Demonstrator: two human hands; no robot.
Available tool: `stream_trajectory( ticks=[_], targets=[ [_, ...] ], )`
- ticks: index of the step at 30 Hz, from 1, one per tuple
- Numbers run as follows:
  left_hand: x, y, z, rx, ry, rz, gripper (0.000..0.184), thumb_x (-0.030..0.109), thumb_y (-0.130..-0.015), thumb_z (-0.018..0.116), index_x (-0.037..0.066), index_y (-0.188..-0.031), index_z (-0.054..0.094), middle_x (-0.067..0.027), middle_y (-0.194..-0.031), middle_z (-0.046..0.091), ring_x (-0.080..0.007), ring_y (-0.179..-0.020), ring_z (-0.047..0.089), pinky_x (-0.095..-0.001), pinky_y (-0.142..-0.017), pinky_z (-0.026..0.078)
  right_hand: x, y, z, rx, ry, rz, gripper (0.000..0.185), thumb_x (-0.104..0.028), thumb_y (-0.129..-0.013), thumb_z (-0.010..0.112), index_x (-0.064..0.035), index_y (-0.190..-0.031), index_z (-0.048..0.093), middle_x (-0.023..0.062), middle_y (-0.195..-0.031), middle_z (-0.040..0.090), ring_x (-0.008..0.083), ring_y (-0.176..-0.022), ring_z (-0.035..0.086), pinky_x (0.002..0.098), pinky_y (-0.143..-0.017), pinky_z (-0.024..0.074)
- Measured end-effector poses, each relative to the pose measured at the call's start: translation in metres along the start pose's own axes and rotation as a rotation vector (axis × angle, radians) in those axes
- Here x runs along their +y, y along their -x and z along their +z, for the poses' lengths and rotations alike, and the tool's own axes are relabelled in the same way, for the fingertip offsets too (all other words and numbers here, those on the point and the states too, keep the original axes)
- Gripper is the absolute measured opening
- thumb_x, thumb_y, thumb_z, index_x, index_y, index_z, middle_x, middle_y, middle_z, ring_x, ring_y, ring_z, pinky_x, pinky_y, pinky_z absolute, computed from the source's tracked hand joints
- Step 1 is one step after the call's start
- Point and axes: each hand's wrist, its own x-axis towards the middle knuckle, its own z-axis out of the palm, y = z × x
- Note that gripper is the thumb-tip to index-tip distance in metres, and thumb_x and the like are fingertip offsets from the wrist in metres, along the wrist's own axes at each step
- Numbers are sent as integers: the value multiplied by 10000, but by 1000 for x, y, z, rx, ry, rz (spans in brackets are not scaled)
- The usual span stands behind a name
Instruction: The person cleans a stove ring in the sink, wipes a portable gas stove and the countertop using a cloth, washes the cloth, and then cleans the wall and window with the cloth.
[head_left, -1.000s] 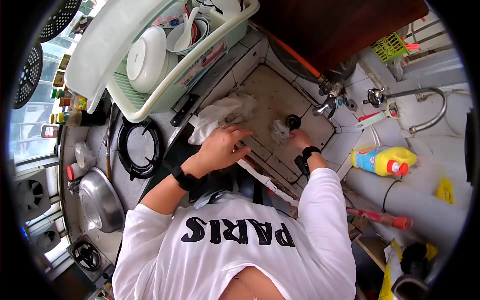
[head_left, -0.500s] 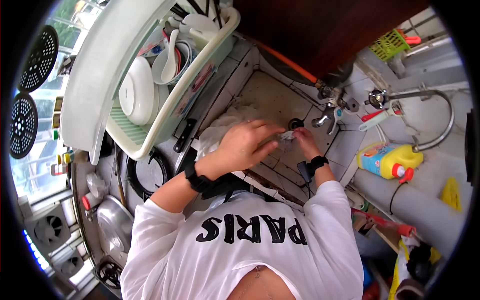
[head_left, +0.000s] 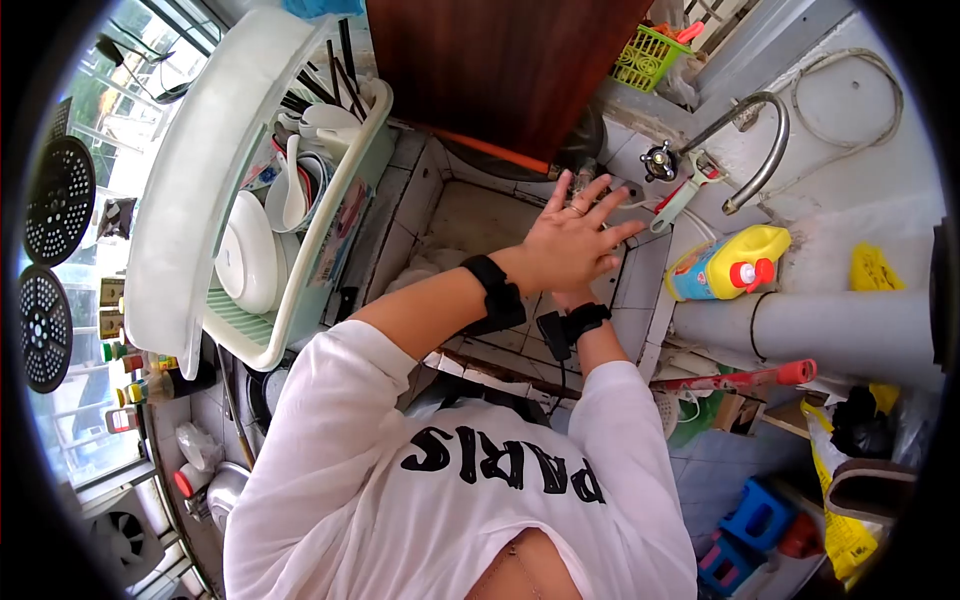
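Observation:
My left hand [head_left: 580,235] is held over the far right corner of the tiled sink [head_left: 612,300], fingers spread, with nothing visible in its grasp. It covers the place where the tap stands, so I cannot tell whether it touches it. Beneath its wrist, my right hand [head_left: 576,297] is mostly hidden, and its fingers do not show. A pale, crumpled, film-like thing [head_left: 415,268] lies in the sink on the left, partly behind my left forearm. Each wrist wears a black strap.
Left of the sink stands a pale green dish rack [head_left: 285,330] with plates, bowls, spoons and chopsticks, its lid [head_left: 190,200] raised. To the right are a yellow detergent bottle [head_left: 725,262], a peeler [head_left: 688,195], a curved spout [head_left: 775,150] and a thick grey pipe [head_left: 830,325].
My left hand has moved right and away from me, its fingers now spread. My right hand, earlier pinching a small greyish scrap, is now mostly covered. The view has shifted.

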Motion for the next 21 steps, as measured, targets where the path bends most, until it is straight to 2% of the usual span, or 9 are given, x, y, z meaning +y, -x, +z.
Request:
stream_trajectory(
  ticks=[2,4,7,8,10,13,17,20,21],
  targets=[
    [-14,24,-18,-33,159,-117,490,412,-847,545,249,-1302,463,-96,-1429,332,-322,-1370,192,-580,-1083,92,10,-12,-2,-85,120,-11,233,-257,-902,596,-73,-1037,551,-1,-988,553,104,-935,520,342,-742,444],
    [-32,56,-28,-29,169,-279,472,366,-841,566,175,-1267,497,-134,-1382,385,-353,-1322,275,-562,-1058,190,6,-17,11,-133,147,-14,230,-253,-901,599,-73,-1037,551,0,-988,552,103,-933,518,341,-740,443],
    [-62,102,-23,-107,344,-572,447,311,-846,565,95,-1234,518,-173,-1237,528,-363,-1181,461,-456,-984,359,-23,-9,43,77,-266,150,160,-179,-881,623,-68,-969,548,15,-895,533,108,-775,502,263,-666,409],
    [-65,110,-20,-101,341,-585,447,311,-846,565,95,-1234,518,-173,-1237,528,-363,-1181,461,-456,-984,359,-21,-8,43,65,-261,158,160,-179,-881,623,-68,-969,548,15,-895,533,108,-775,502,263,-666,409],
    [-67,120,-13,-434,505,-772,457,289,-846,556,77,-1246,501,-185,-1102,604,-361,-1033,564,-409,-887,442,-26,-6,39,24,-328,174,151,-161,-884,617,-61,-975,552,31,-881,544,121,-774,514,267,-663,416],
    [-58,127,20,-453,590,-689,448,284,-840,559,58,-1225,514,-191,-1032,627,-361,-959,596,-412,-823,473,-32,-3,33,37,-358,228,162,-168,-887,618,-45,-974,560,45,-853,555,131,-760,525,268,-641,428],
    [-47,122,67,-357,651,-725,431,294,-847,553,48,-1201,534,-194,-1026,628,-376,-961,588,-439,-809,466,-40,5,33,58,-410,280,187,-194,-885,626,-32,-951,562,51,-847,558,138,-743,532,255,-608,434],
    [-51,119,102,-432,694,-685,388,293,-844,573,32,-1131,575,-193,-1004,630,-330,-911,612,-408,-759,475,-48,15,30,17,-272,250,131,-181,-900,605,-78,-969,562,28,-885,543,123,-770,510,258,-631,431],
    [-53,119,104,-385,799,-755,340,269,-847,585,27,-1086,586,-181,-954,633,-296,-871,615,-384,-736,474,-43,15,22,28,-272,251,131,-181,-900,605,-78,-969,562,28,-885,543,123,-770,510,258,-631,431]
  ],
)
